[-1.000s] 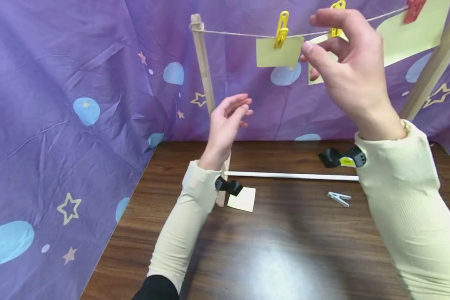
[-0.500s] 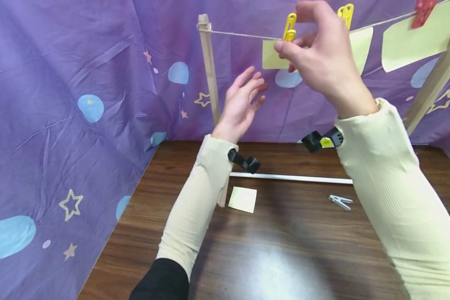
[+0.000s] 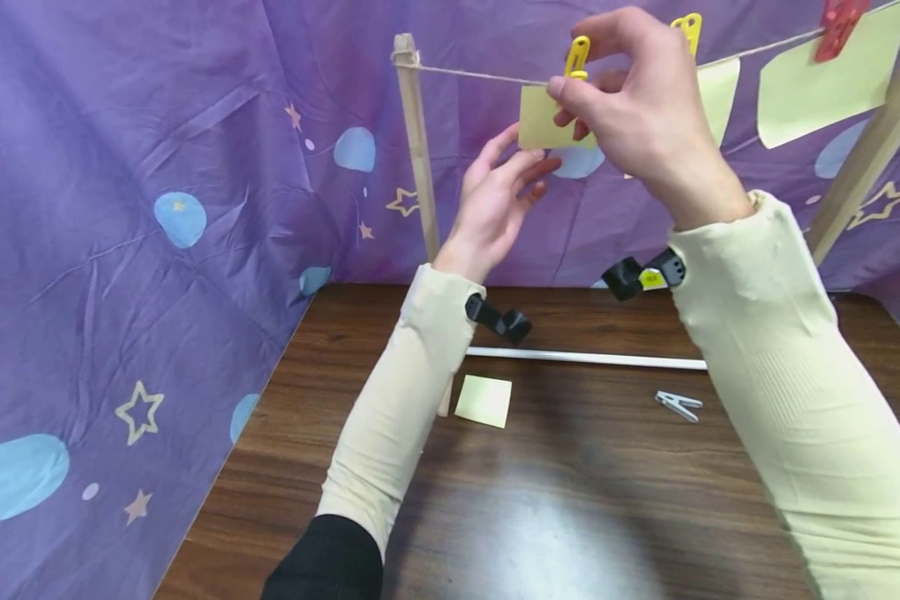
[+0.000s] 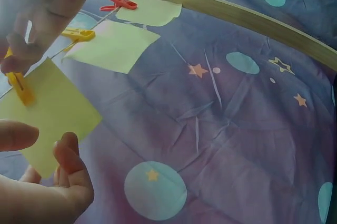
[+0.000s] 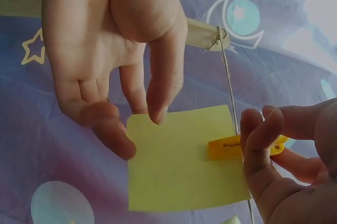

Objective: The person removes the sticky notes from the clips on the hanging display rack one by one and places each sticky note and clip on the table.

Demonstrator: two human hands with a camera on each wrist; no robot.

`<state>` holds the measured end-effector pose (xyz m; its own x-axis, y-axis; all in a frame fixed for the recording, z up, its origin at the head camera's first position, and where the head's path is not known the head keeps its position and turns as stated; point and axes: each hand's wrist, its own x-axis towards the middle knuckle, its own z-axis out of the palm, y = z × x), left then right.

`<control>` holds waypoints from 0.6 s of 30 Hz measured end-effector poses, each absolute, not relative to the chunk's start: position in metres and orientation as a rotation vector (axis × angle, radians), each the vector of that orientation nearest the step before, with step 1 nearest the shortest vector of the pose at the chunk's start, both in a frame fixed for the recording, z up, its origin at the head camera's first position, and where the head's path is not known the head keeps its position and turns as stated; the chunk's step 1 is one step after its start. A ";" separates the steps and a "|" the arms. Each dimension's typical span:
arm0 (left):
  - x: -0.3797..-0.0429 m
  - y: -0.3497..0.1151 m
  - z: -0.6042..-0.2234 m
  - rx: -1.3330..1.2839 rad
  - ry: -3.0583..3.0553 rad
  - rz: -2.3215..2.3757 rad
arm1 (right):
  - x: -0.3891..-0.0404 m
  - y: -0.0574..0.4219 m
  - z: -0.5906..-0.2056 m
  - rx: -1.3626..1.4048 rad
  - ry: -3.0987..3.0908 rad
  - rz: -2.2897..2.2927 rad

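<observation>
A yellow sticky note (image 3: 537, 121) hangs from the string (image 3: 472, 74) by a yellow clothespin (image 3: 578, 55). My right hand (image 3: 648, 112) pinches that clothespin at its handle end; part of the pin is hidden behind the fingers. Below the note is my left hand (image 3: 491, 204), its fingers loosely bent around the lower edge. In the right wrist view, the thumb and fingers of the left hand (image 5: 113, 50) lie close to the note (image 5: 174, 176), with a gap between them. The left wrist view shows the clothespin (image 4: 21, 89) clamped over the note's top part.
Further right, another yellow clothespin (image 3: 688, 32) and a red clothespin (image 3: 840, 29) hold more paper on the string. Wooden posts (image 3: 414, 133) carry it. On the brown table (image 3: 570, 500) lie a sticky note (image 3: 484, 401), a light grey clothespin (image 3: 678, 406) and a white rod (image 3: 585, 357).
My right hand moved left from beside the hanging note to its yellow clothespin. My left hand rose and moved right to the note's lower edge.
</observation>
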<state>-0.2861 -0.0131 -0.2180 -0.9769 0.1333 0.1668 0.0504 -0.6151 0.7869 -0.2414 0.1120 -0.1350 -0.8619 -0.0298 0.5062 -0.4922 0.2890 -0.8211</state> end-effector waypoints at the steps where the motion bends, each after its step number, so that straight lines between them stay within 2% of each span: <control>1: -0.286 -0.014 -0.219 0.332 1.376 2.752 | -0.241 0.112 -0.135 0.471 -2.168 1.599; 13: -0.281 -0.017 -0.220 0.258 1.507 2.682 | -0.238 0.116 -0.132 0.424 -2.174 1.588; 18: -0.281 -0.016 -0.220 0.247 1.518 2.681 | -0.238 0.115 -0.131 0.406 -2.170 1.453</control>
